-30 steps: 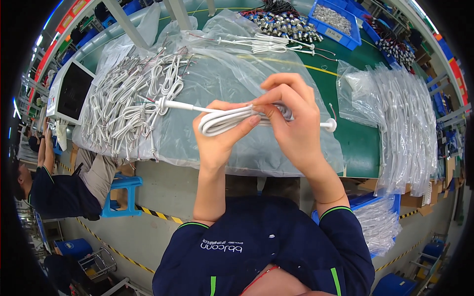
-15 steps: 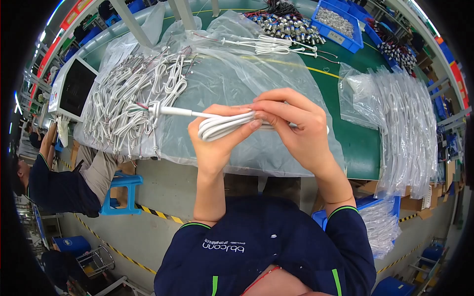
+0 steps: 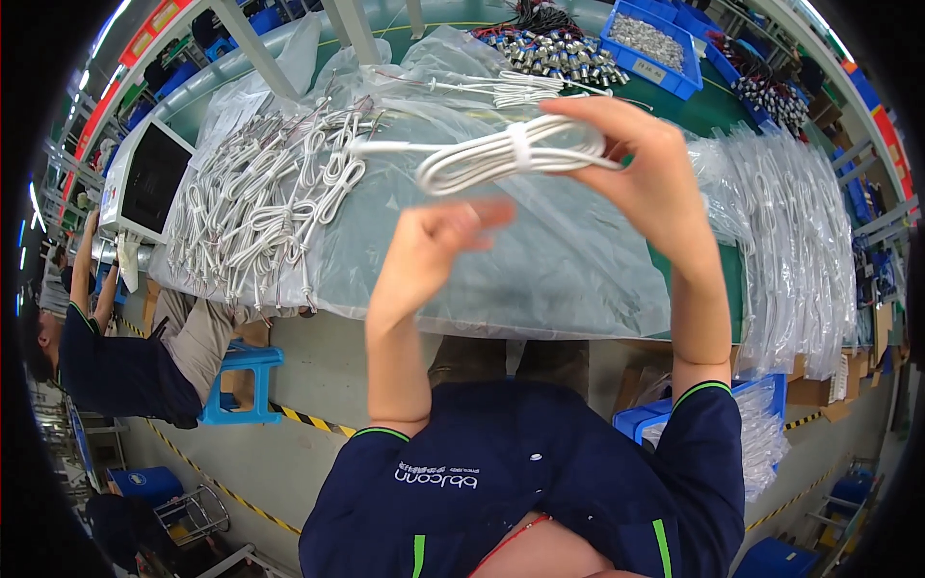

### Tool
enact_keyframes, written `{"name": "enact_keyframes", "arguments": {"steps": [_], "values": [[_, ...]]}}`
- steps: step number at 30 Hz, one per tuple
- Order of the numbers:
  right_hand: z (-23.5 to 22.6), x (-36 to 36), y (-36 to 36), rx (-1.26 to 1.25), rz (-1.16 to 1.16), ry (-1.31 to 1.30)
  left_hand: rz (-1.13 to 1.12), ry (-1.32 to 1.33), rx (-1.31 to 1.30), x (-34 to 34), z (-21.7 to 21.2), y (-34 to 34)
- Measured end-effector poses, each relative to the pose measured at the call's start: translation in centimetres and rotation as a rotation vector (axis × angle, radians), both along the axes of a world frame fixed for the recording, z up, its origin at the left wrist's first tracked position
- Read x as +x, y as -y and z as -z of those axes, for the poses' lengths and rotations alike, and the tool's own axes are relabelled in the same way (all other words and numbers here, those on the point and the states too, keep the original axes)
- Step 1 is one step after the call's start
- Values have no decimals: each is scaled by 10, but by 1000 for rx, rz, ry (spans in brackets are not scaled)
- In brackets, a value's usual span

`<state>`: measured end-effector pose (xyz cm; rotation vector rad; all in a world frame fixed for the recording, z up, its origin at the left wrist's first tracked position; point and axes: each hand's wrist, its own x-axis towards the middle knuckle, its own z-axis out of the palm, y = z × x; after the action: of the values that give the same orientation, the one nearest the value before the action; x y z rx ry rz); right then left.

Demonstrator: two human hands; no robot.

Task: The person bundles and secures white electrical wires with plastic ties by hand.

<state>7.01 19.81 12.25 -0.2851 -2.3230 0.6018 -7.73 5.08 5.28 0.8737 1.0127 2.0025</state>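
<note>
- Where the green worktable [image 3: 718, 101] curves across the upper half of the view, spread over with a broad clear plastic sheet [image 3: 540, 260] reaching down to the near edge.
- At the right side, a thick bank of bagged white cables [image 3: 790, 231], hanging over the table edge in clear sleeves.
- On the sheet's left part, a loose heap of white cables [image 3: 265, 207], plugs pointing toward the near edge, well apart from both hands.
- Left of the heap, a white-framed monitor [image 3: 146, 178], tilted at the table's end.
- Below it, seated on a blue stool [image 3: 239, 380], a co-worker in a dark top [image 3: 106, 361], arms raised to the table.
- Along the far side, blue bins [image 3: 647, 39] of small metal parts, with a cluster of metal connectors [image 3: 549, 58] just beside them.
- Raised above the sheet, right hand [image 3: 646, 169], fingers closed around the right end of a coiled white cable [image 3: 511, 154].
- Coil held up in the air, stretched sideways, bound at its middle by a white tie, one loose end trailing left toward the heap.
- Just beneath the coil, left hand [image 3: 429, 255], blurred, fingers curled loosely, thumb and forefinger pointing up near the coil; contact cannot be told.
</note>
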Motion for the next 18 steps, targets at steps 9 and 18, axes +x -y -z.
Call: {"name": "enact_keyframes", "arguments": {"steps": [9, 18], "values": [[-6, -2, -11, 181, -276, 112, -35, -954, -48, -11, -36, -16], [-1, 3, -4, 22, -360, 370, 567, -568, -384, 0, -9, -11]]}}
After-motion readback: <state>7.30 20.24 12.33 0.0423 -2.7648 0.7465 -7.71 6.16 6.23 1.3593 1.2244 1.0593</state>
